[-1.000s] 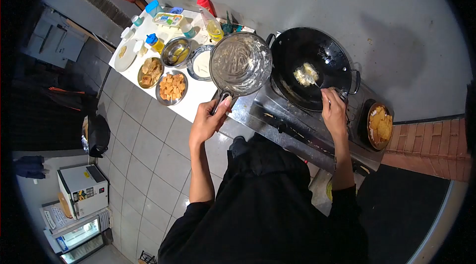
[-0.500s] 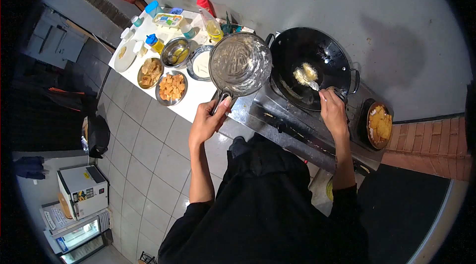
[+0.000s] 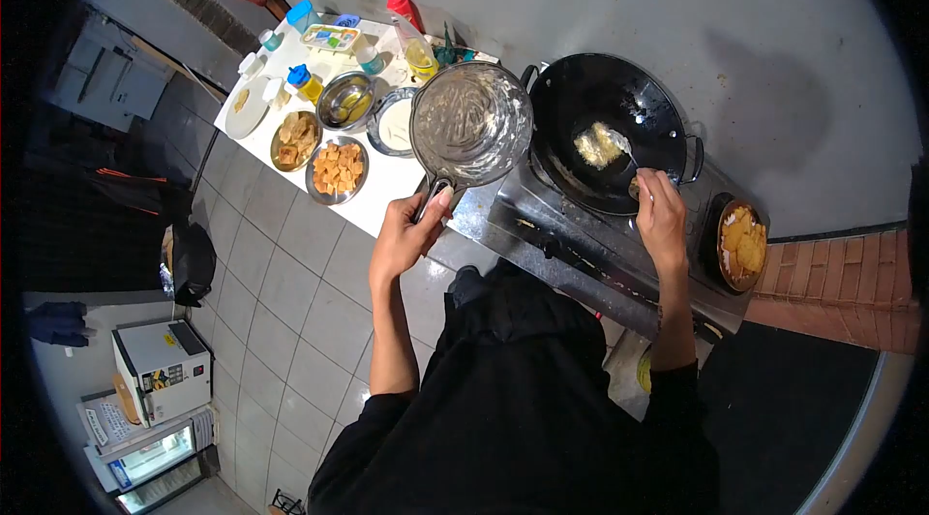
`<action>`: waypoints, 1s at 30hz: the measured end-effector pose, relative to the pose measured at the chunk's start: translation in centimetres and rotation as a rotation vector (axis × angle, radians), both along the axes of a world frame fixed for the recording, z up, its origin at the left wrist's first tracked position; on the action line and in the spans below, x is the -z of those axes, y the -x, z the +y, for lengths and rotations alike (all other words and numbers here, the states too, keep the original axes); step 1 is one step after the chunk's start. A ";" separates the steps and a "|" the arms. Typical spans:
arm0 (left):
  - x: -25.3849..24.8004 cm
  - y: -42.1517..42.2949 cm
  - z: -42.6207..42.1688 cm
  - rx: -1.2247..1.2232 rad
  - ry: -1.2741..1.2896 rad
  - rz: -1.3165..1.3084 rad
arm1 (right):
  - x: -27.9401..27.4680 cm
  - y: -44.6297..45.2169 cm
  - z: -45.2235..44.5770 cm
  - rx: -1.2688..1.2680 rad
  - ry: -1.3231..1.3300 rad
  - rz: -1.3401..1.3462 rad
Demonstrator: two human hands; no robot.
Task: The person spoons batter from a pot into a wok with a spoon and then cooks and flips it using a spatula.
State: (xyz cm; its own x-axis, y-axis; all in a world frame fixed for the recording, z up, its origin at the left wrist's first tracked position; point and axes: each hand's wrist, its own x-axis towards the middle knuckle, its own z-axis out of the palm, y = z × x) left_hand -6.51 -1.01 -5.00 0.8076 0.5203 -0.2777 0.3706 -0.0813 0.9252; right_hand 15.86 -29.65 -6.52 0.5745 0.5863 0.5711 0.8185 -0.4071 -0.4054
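Observation:
My left hand (image 3: 410,234) is closed around the handle of a round pan (image 3: 471,123), held up between the table and the stove. Whitish streaks smear the pan's surface. My right hand (image 3: 662,220) pinches the handle of a metal spoon (image 3: 619,138) over the near right rim of a black two-handled wok (image 3: 556,152). The spoon's bowl is down in the wok, against the right side of a pale yellow, frothy piece of food (image 3: 596,149). Whether the spoon presses on the food or only touches it, I cannot tell.
Left stands a white table (image 3: 363,210) with bowls of orange cubes (image 3: 338,169) and brown pieces (image 3: 296,139), a bowl of white batter (image 3: 395,125) and several bottles. Right of the wok, a dish of golden fried food (image 3: 742,244) sits by the steel stove (image 3: 503,225).
My right hand has shifted slightly right and down. The spoon's bowl has moved from the food's lower right to its upper right side. My left hand and the pan have barely moved.

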 end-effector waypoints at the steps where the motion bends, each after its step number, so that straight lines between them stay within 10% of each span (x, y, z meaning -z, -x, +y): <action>1: 0.1 0.0 0.0 0.003 -0.005 -0.008 | 0.1 0.0 -0.1 -0.007 0.010 0.016; 23: 0.0 -0.4 -0.1 0.021 0.000 0.006 | -3.4 0.2 -2.6 0.236 -0.178 0.111; 30: 0.0 -1.4 -1.2 0.060 -0.029 0.026 | -6.4 0.5 -3.2 0.196 -0.743 0.437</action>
State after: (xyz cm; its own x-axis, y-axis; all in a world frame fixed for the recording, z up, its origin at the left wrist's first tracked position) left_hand -5.15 -2.18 -4.96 0.8305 0.4791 -0.2842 0.3877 -0.1307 0.9125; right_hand 15.32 -32.90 -0.11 0.8818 0.0189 0.4713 0.4717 -0.0314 -0.8812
